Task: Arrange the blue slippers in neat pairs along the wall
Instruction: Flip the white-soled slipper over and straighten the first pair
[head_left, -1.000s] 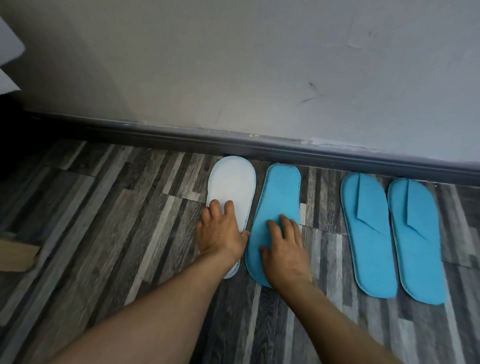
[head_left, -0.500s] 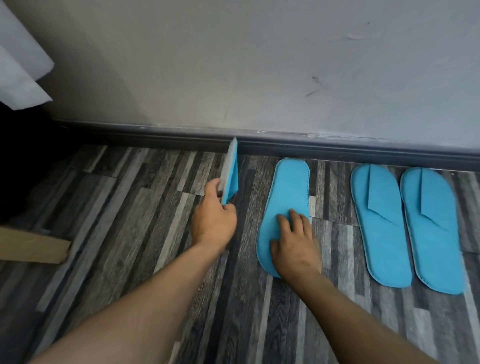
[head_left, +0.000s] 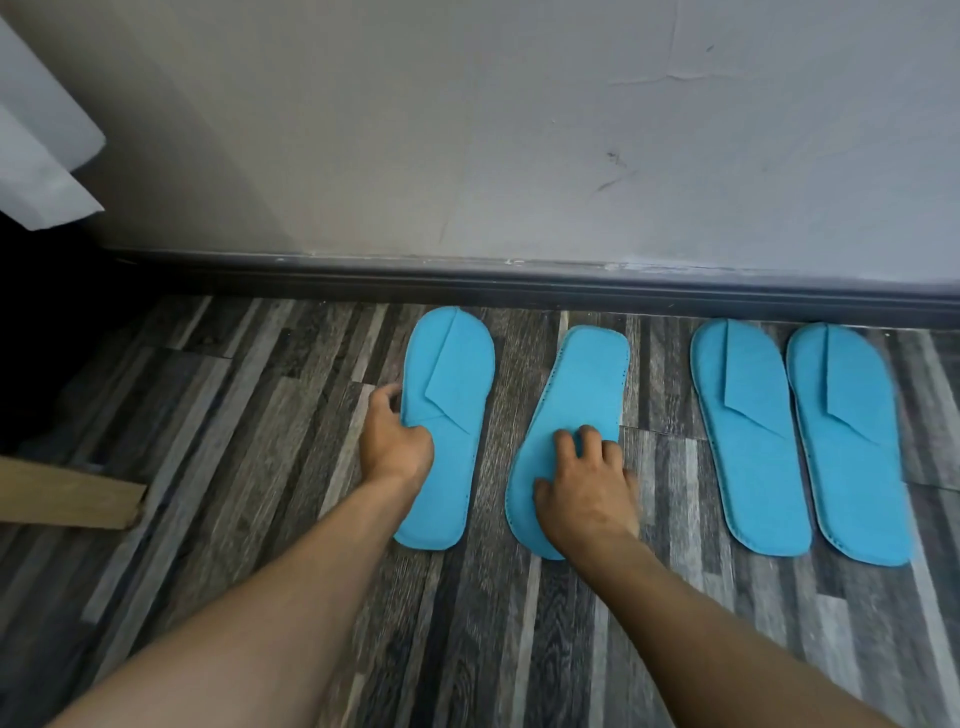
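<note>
Where skirting (head_left: 519, 283) meets floor (head_left: 260, 467) (wood-patterned): slippers (head_left: 449, 415).

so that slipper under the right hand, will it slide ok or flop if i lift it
The slipper under the right hand looks thin and flat as a sheet, so it probably bends and droops when lifted by one end. It seems light, likely sliding easily on the smooth plank floor. Being flat, it should not roll or tip.
</note>
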